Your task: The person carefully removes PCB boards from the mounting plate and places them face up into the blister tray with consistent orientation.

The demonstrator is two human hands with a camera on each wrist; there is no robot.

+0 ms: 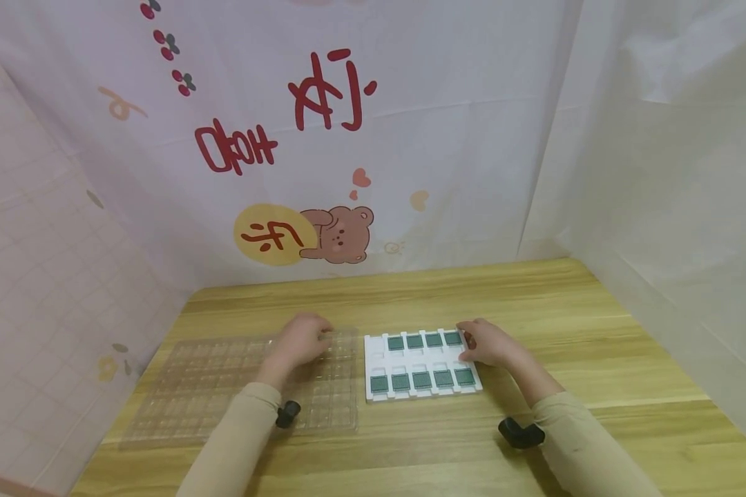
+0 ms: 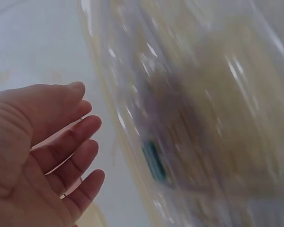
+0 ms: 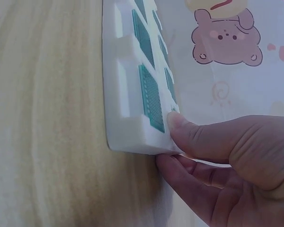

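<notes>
My left hand hovers over the right part of a clear plastic compartment tray, fingers loosely bent and holding nothing. In the left wrist view, one blurred green piece shows in or through the clear plastic. To the right lies a white tray with square green chips in two rows of pockets; the far-left pocket of the back row has none. My right hand grips the white tray's right end. In the right wrist view its thumb lies at the tray's top edge, fingers beside the end wall.
Both trays lie on a wood-grain table. Behind it hangs a white printed curtain with a bear picture; light sheets also hang at both sides. A black wrist device sits by the right sleeve, another by the left.
</notes>
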